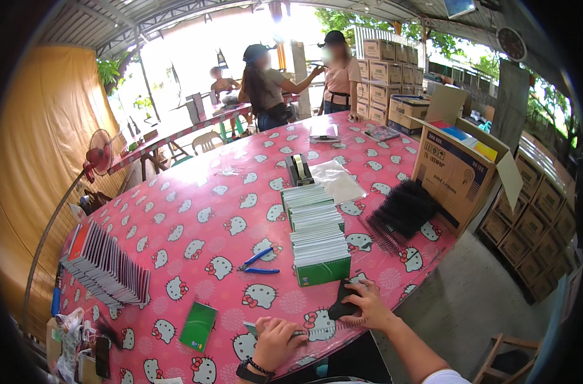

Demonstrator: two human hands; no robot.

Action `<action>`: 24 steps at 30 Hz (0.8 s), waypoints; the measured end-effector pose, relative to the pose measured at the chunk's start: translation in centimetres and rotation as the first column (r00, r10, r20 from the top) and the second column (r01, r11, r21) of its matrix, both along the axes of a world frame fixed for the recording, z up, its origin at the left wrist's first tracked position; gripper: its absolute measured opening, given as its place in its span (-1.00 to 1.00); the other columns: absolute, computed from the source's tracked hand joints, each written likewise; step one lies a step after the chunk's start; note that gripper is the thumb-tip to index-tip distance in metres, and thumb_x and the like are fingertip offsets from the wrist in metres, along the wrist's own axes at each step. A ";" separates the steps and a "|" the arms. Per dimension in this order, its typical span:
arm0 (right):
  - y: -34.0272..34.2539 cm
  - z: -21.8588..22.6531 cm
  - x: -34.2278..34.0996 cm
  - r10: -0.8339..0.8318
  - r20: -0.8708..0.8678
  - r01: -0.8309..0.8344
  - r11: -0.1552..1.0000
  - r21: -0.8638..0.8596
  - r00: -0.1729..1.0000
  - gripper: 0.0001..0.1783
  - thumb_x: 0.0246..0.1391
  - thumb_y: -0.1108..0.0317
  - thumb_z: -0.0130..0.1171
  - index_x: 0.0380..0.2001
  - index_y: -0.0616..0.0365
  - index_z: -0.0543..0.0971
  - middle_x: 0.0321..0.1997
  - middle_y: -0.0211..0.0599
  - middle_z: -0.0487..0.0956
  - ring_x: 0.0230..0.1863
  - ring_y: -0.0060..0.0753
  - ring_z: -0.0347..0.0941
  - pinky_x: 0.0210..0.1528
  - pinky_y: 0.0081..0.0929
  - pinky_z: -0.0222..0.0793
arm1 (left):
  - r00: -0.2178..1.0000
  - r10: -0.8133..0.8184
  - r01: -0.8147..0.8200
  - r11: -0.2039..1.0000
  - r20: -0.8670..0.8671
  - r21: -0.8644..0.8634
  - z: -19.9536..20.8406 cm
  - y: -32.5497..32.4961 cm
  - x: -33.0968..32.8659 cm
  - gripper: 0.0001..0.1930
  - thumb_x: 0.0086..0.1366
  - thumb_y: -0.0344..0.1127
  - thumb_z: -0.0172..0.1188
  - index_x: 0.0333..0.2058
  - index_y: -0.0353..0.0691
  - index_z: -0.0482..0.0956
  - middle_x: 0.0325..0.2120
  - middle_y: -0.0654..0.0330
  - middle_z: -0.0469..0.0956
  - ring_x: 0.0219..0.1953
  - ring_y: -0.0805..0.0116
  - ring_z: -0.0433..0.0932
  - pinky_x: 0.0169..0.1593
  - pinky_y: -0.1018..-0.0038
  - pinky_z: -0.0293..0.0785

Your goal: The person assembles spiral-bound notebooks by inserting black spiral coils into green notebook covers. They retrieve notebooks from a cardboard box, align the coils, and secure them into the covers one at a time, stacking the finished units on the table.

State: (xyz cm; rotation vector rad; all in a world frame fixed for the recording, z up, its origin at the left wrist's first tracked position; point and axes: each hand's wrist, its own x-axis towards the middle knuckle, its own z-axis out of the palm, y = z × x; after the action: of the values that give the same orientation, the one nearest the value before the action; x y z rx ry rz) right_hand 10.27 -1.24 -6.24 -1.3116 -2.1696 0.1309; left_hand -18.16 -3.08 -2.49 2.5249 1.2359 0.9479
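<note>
black object point(338, 299) in right hand point(364, 304), coil point(323, 331) at left hand point(280, 340)

On the table point(202, 192), cutters point(260, 255) lie left of the notebook row point(320, 248), binding coils point(406, 208) right, a tape dispenser point(298, 170) behind it

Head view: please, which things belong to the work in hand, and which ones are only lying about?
Likely belonging to the work:
spiral coil between left hand and right hand
black object under the right hand
row of green notebooks
pile of black coils
blue pliers, perhaps

Seemingly just lying about:
tape dispenser
translucent plastic sheet
plastic bag at lower left
</note>
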 end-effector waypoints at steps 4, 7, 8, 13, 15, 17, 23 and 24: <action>1.7 -0.9 -0.1 0.155 0.050 -0.155 0.988 -0.009 0.987 -0.42 -0.24 -0.05 0.37 -0.10 -0.11 0.55 0.21 -0.30 0.36 0.14 0.04 0.24 0.16 0.03 0.15 | 0.999 0.044 -0.042 0.997 -0.031 0.060 0.4 -0.6 -0.4 -0.77 0.00 -0.12 0.33 -0.36 0.01 0.58 -0.47 0.44 0.55 -0.27 0.41 0.48 0.10 0.16 -0.01; 1.9 0.7 0.1 0.217 -0.022 -0.217 0.955 -0.200 0.976 -0.39 -0.16 -0.06 0.32 -0.02 -0.06 0.53 0.19 -0.27 0.40 0.19 0.01 0.24 0.19 -0.07 0.16 | 0.997 0.036 -0.033 0.998 -0.070 0.050 -0.6 -0.6 -1.4 -0.78 -0.03 -0.10 0.36 -0.42 0.01 0.59 -0.49 0.45 0.54 -0.27 0.42 0.48 0.11 0.12 -0.06; 1.7 1.3 0.2 0.222 -0.064 -0.231 0.929 -0.290 0.973 -0.38 -0.12 -0.06 0.30 0.01 -0.02 0.52 0.18 -0.26 0.42 0.22 -0.01 0.24 0.20 -0.11 0.16 | 0.996 0.028 -0.022 0.998 -0.083 0.067 -0.3 -0.9 -1.0 -0.78 -0.05 -0.10 0.36 -0.44 0.01 0.59 -0.50 0.45 0.54 -0.27 0.42 0.47 0.11 0.12 -0.06; 0.2 2.8 -2.7 0.152 -0.930 -0.877 0.409 -0.250 0.336 -0.37 0.04 -0.07 0.18 0.02 0.21 0.49 0.16 -0.17 0.44 0.26 -0.18 0.23 0.24 -0.26 0.13 | 0.990 0.119 -0.114 0.991 -0.078 0.066 0.3 -1.1 -0.3 -0.78 -0.11 -0.11 0.39 -0.49 0.00 0.60 -0.52 0.43 0.54 -0.28 0.41 0.48 0.11 0.13 -0.04; -0.2 2.7 -4.2 0.152 -0.908 -0.868 0.388 -0.309 0.391 -0.33 0.07 -0.13 0.12 0.00 0.25 0.49 0.15 -0.13 0.43 0.25 -0.19 0.24 0.28 -0.26 0.08 | 0.992 0.100 -0.095 0.994 -0.082 0.061 0.1 -0.8 -0.3 -0.77 -0.15 -0.14 0.40 -0.50 -0.03 0.59 -0.52 0.40 0.54 -0.29 0.37 0.49 0.11 0.13 -0.03; -0.2 1.3 -5.1 0.094 -0.758 -0.691 0.493 -0.528 0.646 -0.27 0.06 -0.22 0.05 -0.02 0.28 0.50 0.15 -0.07 0.43 0.24 -0.17 0.26 0.32 -0.23 0.00 | 0.993 0.102 -0.099 0.994 -0.052 0.049 -0.1 -0.8 -0.4 -0.77 -0.16 -0.14 0.41 -0.50 -0.02 0.60 -0.53 0.40 0.54 -0.30 0.37 0.49 0.10 0.14 -0.02; 0.3 2.7 -5.8 0.106 -0.922 -0.873 0.377 -0.308 0.372 -0.48 0.09 0.02 0.14 -0.06 0.24 0.53 0.02 -0.19 0.52 0.11 -0.33 0.36 0.21 -0.36 0.15 | 0.993 0.117 -0.116 0.991 -0.023 0.068 -1.1 -0.6 -1.3 -0.78 -0.18 -0.14 0.41 -0.53 0.00 0.60 -0.56 0.42 0.53 -0.31 0.43 0.48 0.09 0.16 -0.01; 0.5 1.9 -5.8 0.108 -0.832 -0.777 0.441 -0.450 0.544 -0.47 0.09 0.00 0.13 -0.06 0.25 0.54 0.03 -0.19 0.52 0.11 -0.32 0.36 0.22 -0.36 0.14 | 0.994 0.108 -0.107 0.992 -0.013 0.060 -1.2 -0.7 -1.3 -0.79 -0.17 -0.14 0.41 -0.54 0.00 0.60 -0.57 0.44 0.52 -0.31 0.45 0.47 0.09 0.16 -0.02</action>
State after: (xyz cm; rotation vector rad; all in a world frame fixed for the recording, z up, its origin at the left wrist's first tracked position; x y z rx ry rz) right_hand 4.49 -0.71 -4.39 -0.6620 -1.6687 1.7790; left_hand -19.44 -3.77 -3.68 2.5378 1.3804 1.0043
